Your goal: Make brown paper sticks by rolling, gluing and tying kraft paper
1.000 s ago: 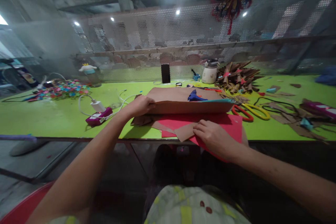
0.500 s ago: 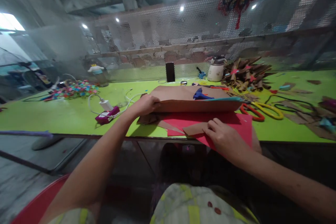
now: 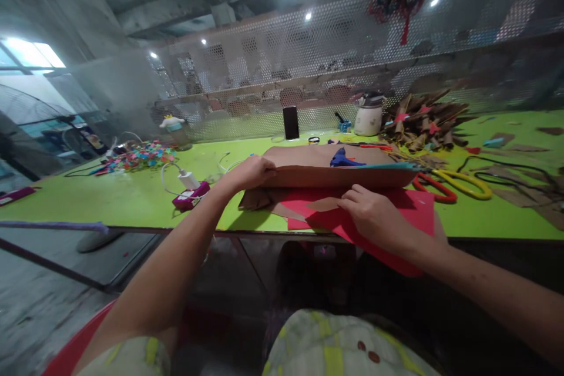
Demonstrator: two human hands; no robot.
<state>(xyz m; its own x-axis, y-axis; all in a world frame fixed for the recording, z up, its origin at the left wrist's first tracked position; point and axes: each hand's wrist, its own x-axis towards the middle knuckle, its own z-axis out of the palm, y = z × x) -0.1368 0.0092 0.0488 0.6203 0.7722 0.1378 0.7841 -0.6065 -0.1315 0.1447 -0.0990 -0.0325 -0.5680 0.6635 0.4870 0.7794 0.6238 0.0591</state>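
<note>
My left hand [image 3: 252, 173] grips the left edge of a stack of brown cardboard sheets [image 3: 317, 167] and holds it lifted off the green table [image 3: 110, 200]. A blue glue gun [image 3: 342, 158] lies on top of the stack. Under the raised stack lie red paper sheets [image 3: 414, 211] and a small brown paper piece [image 3: 324, 204]. My right hand [image 3: 374, 217] rests on the red paper with its fingers curled at that brown piece, near the table's front edge.
Yellow and red scissors [image 3: 453, 185] lie right of the stack, by black cables. A heap of brown paper cones [image 3: 423, 117] and a white jar [image 3: 368, 117] stand behind. A pink device with a white charger [image 3: 190, 191] sits left; coloured scraps [image 3: 141, 155] lie far left.
My right hand has slid forward under the lifted cardboard, pushing the small brown piece further in over the red paper. The camera view has turned a little to the left.
</note>
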